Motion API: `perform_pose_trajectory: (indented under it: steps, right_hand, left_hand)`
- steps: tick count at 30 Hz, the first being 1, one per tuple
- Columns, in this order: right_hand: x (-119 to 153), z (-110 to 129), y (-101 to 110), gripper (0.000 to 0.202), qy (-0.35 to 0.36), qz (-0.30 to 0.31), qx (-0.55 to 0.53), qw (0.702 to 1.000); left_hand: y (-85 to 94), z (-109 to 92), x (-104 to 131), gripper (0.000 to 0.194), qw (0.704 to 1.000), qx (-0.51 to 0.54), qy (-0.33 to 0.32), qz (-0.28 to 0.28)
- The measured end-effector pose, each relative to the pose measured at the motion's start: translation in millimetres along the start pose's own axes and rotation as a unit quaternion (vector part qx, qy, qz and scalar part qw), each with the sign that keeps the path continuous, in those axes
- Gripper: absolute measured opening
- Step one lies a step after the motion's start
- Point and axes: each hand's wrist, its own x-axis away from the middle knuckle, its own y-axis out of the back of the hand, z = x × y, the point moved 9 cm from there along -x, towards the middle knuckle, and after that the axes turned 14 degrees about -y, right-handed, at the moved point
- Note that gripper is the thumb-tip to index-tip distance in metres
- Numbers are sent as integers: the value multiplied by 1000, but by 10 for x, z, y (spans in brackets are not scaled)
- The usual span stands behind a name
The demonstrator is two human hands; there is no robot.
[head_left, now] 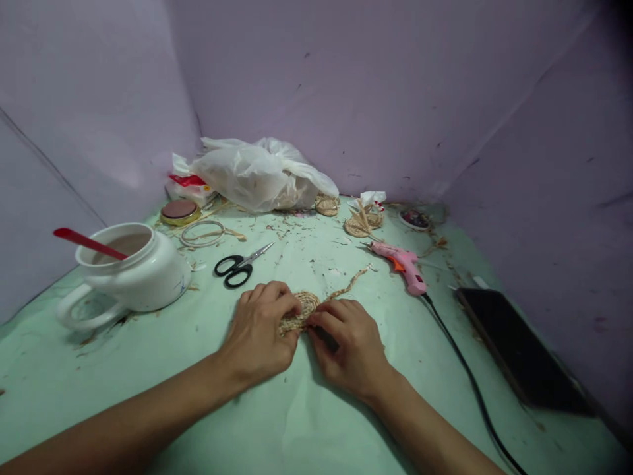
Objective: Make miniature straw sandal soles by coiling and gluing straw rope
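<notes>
Between my hands is a small woven coil of straw-coloured braided cord (pixel 307 302), lying on the green table cover. My left hand (pixel 264 323) grips its left side, thumb and fingers closed over the edge. At the coil's right edge, my right hand (pixel 350 343) pinches the braid with thumb and forefinger. The loose braid tail (pixel 349 285) runs out past my right knuckles toward the upper right. Scissors (pixel 241 265) with black handles lie just beyond my left hand. A pink glue gun (pixel 403 264) rests to the right, its nozzle pointing left.
At the left stands a white mug (pixel 148 270) with a red-handled utensil (pixel 89 243) in it. Behind are a ring (pixel 202 224), a round tin (pixel 179 212), a plastic bag (pixel 257 175) and woven discs (pixel 357 227). A phone (pixel 519 346) and the gun's black cord (pixel 462 363) lie right.
</notes>
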Motion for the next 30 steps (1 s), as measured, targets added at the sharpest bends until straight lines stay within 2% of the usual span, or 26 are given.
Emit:
perform_pose_trajectory:
  steps: [4,17,21,23,26,30]
  right_hand:
    - [-33,4,-21,14,3,10,15,1000]
    - [-63,37,-29,12,31,8,31,999]
    - [-62,-105,20,15,9,54,-37,998]
    - [-62,-234,112,24,-11,48,-78,996]
    - [-78,-372,215,27,-29,21,-78,996]
    - [-120,-285,109,20,4,57,-36,998]
  left_hand:
    - [8,-14,0,10,1000,-2,-9,0]
    - [-1,-10,-21,11,1000,-10,7,0]
    - [-6,-23,-6,10,1000,-8,-1,9]
    - [-10,-38,-4,11,1000,-8,-8,17]
    - [-9,-51,-6,15,1000,-13,-9,24]
    - [-15,-41,-12,18,1000,-8,3,27]
